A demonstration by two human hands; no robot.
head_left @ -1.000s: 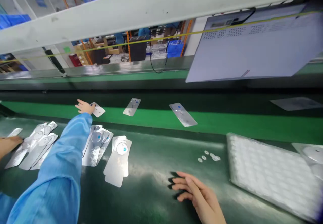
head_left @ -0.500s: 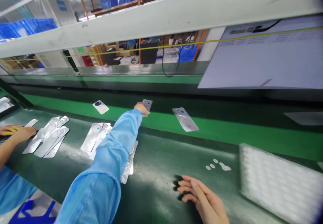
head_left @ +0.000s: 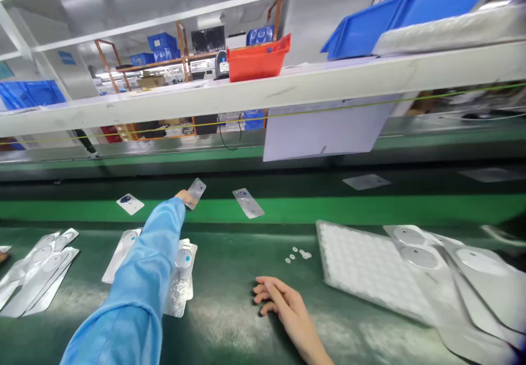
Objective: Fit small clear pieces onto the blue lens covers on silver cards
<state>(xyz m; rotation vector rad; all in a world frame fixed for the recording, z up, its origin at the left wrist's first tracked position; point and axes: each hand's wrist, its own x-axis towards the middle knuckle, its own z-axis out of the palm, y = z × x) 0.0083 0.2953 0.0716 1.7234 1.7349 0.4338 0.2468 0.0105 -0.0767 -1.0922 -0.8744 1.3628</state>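
Observation:
My left hand (head_left: 186, 197), at the end of a blue sleeve, reaches over the green conveyor belt and grips the edge of a silvery phone back cover (head_left: 196, 188). Most of its fingers are hidden. My right hand (head_left: 279, 302) hovers low over the dark green table, fingers loosely spread and nothing in them. Beyond it lie several small white discs (head_left: 304, 254). Under my left forearm, partly covered, is a small stack of back covers (head_left: 183, 266) with round camera rings. Another back cover (head_left: 249, 203) lies on the belt to the right of my left hand.
A white tray with rows of pockets (head_left: 361, 266) sits right, with large back covers (head_left: 427, 277) overlapping it. More covers (head_left: 41, 269) are fanned out at left, near a co-worker's hand (head_left: 4, 255). A white shelf beam (head_left: 184, 102) and hanging sheet (head_left: 324, 132) cross above the belt.
The view has swung right, bringing the stack of covers beside the tray into sight. My left hand stays at the same back cover; my right hand remains open above the table.

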